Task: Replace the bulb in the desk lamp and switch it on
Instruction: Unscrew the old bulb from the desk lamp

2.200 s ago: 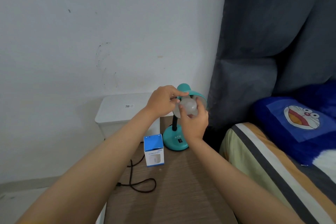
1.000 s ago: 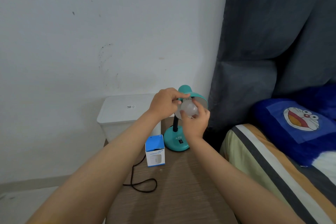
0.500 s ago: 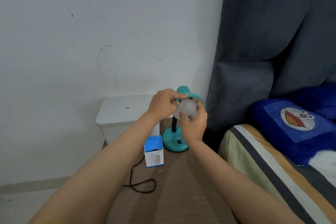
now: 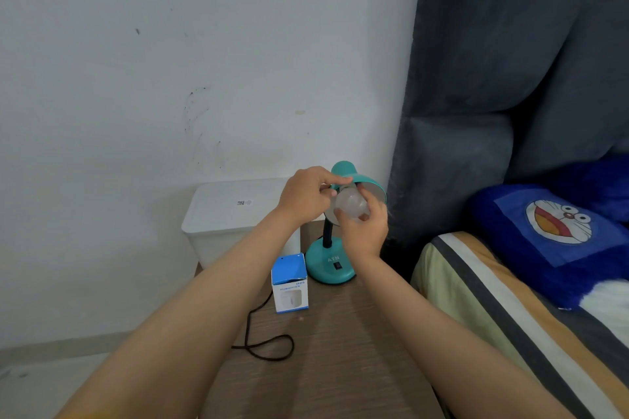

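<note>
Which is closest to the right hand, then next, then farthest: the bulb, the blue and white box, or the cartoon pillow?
1. Bulb: held in the right hand.
2. Blue and white box: lower left, on the table.
3. Cartoon pillow: far right, on the bed.

A home bedroom: right of the fingers (image 4: 369,204) lies a bed (image 4: 510,309) with striped sheets and a blue cartoon-cat pillow (image 4: 558,231), a grey padded headboard (image 4: 493,78) above; beneath the fingers stands a wooden bedside table (image 4: 340,350) against a scuffed white wall (image 4: 170,61).
</note>
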Available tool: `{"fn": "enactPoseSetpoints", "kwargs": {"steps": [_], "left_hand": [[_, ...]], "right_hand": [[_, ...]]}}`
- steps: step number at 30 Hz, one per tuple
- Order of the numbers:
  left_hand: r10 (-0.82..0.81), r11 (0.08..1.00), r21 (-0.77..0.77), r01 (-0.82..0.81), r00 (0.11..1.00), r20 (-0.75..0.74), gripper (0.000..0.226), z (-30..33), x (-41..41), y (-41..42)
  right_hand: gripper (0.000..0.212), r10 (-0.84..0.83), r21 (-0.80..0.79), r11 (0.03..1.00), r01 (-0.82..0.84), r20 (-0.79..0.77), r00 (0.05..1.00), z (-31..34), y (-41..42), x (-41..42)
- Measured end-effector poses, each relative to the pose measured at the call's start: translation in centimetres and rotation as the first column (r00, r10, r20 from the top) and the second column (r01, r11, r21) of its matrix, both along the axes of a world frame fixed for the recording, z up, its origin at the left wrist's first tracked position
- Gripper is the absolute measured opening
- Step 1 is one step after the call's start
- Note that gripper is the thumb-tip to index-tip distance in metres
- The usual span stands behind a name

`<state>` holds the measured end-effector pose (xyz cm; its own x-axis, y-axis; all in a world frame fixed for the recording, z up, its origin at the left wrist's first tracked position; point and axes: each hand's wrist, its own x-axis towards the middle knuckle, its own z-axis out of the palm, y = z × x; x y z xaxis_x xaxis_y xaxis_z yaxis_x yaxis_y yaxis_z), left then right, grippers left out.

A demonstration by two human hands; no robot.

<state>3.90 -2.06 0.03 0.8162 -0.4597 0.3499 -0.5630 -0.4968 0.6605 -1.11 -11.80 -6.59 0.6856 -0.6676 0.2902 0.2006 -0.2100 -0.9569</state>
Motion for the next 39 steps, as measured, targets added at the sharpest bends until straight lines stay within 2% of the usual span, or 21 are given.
{"fn": "enactPoseSetpoints", "kwargs": {"steps": [2, 4, 9, 15, 17, 21, 31, 35, 39], "left_hand": [[0.000, 1.000, -0.013, 0.000, 1.000, -0.007, 0.039, -0.1, 0.0, 0.0], [-0.001, 1.000, -0.023, 0.001, 1.000, -0.006, 0.039, -0.1, 0.1, -0.1], [0.017, 0.999, -0.049, -0.018, 1.000, -0.025, 0.038, -0.2, 0.1, -0.2], [0.011, 0.999, -0.043, -0.012, 1.000, -0.028, 0.038, -0.1, 0.0, -0.1], [0.010, 0.999, -0.041, -0.011, 1.000, -0.029, 0.038, -0.1, 0.0, -0.1], [0.008, 0.999, -0.035, -0.010, 0.999, -0.041, 0.038, -0.1, 0.0, -0.1], [0.017, 0.999, -0.036, -0.017, 1.000, -0.024, 0.037, -0.1, -0.1, -0.2], [0.024, 0.999, -0.036, -0.025, 0.999, -0.040, 0.039, 0.0, -0.2, -0.1], [0.025, 0.999, -0.034, -0.026, 0.999, -0.033, 0.038, -0.1, -0.2, -0.1]], "right_hand": [[0.054, -0.020, -0.059, 0.998, 0.021, 0.024, 1.000, -0.1, -0.2, -0.1], [0.054, -0.025, -0.050, 0.998, 0.026, 0.027, 0.999, -0.2, -0.2, -0.1], [0.053, -0.047, 0.093, 0.995, 0.044, 0.034, 0.998, -0.3, 0.2, -0.1], [0.051, -0.006, 0.235, 0.972, -0.019, 0.107, 0.994, 0.5, 0.7, -0.4], [0.046, -0.014, 0.276, 0.961, -0.022, 0.127, 0.992, 0.6, 0.9, -0.4], [0.034, -0.071, 0.354, 0.934, 0.042, 0.070, 0.995, 0.4, 1.2, 0.0], [0.047, -0.072, 0.169, 0.983, 0.072, -0.007, 0.997, 0.2, 0.7, 0.3], [0.052, -0.073, 0.037, 0.997, 0.073, -0.002, 0.997, 0.2, 0.2, 0.1], [0.049, -0.068, 0.029, 0.997, 0.068, -0.001, 0.998, 0.0, 0.2, 0.0]]}}
